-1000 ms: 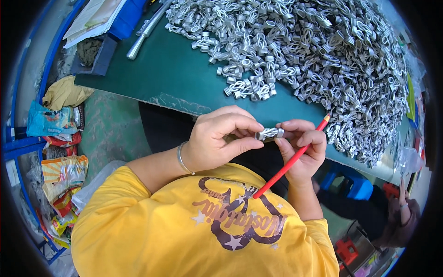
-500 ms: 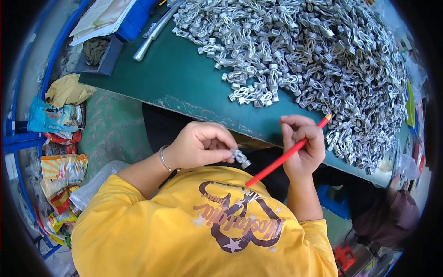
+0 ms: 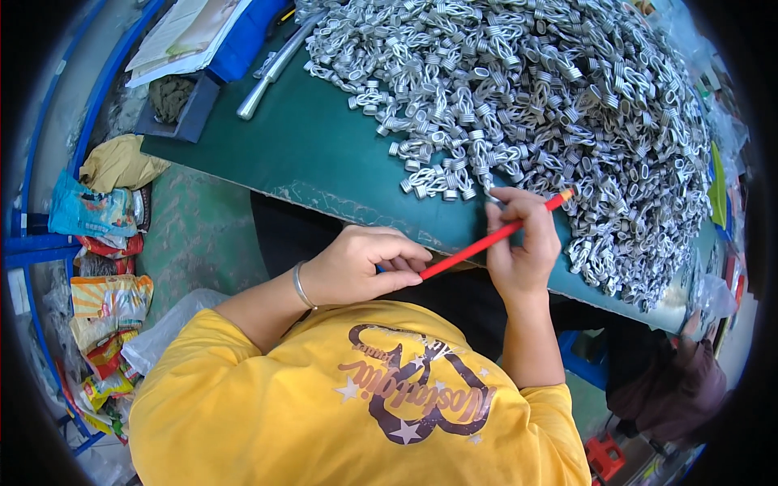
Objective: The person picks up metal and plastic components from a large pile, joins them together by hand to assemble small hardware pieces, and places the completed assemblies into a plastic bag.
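Note:
My right hand grips a long red pencil slantwise across its fingers, the sharpened end up and to the right. Its index fingertip reaches the near edge of a large heap of small silver looped pieces with ribbed collars and seems to touch one. My left hand, with a bangle at the wrist, is in front of my yellow shirt. Its fingers are curled and its thumb meets the pencil's lower end; whatever else may be in the fingers is hidden.
The heap lies on a green table with a worn front edge. A metal-handled tool, a grey bin and a blue box with papers are at the far left. Bags line the left side; another person sits at right.
My right hand has moved up and left to the heap's edge, bringing the pencil along. The silver looped piece seen in my left fingers earlier no longer shows; those fingers are now at the pencil's end.

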{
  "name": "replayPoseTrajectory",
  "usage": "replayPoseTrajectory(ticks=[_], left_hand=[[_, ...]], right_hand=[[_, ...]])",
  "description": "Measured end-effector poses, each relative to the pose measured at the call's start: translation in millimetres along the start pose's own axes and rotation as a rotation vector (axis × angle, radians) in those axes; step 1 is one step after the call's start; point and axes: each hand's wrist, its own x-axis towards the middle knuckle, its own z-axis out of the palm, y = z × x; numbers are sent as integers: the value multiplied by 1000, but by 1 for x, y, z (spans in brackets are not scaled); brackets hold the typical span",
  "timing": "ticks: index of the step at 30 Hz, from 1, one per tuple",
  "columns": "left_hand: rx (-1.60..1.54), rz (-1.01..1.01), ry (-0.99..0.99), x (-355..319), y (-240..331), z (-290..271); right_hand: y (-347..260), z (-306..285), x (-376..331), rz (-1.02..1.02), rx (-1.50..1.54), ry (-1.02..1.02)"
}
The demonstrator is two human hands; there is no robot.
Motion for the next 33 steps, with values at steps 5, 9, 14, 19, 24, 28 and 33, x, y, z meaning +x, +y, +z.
replayPoseTrajectory(ticks=[5, 9, 14, 19, 24, 28, 33], left_hand=[[-51, 67, 109, 17, 4, 4], [-359, 20, 213, 32, 6, 19], [-487, -7, 196, 32, 8, 21], [-445, 81, 234, 32, 10, 22], [-154, 237, 260, 33, 13, 18], [-259, 165, 262, 32, 13, 19], [-561, 56, 228, 29, 8, 26]], right_hand=[[-1, -8, -18, 403, 459, 109], [-19, -15, -18, 629, 905, 63], [-19, -14, -24, 667, 1018, 16], [-13, -16, -30, 610, 1009, -36], [-10, -10, -37, 263, 706, 33], [-18, -13, -35, 191, 668, 136], [-21, -15, -28, 12, 638, 112]])
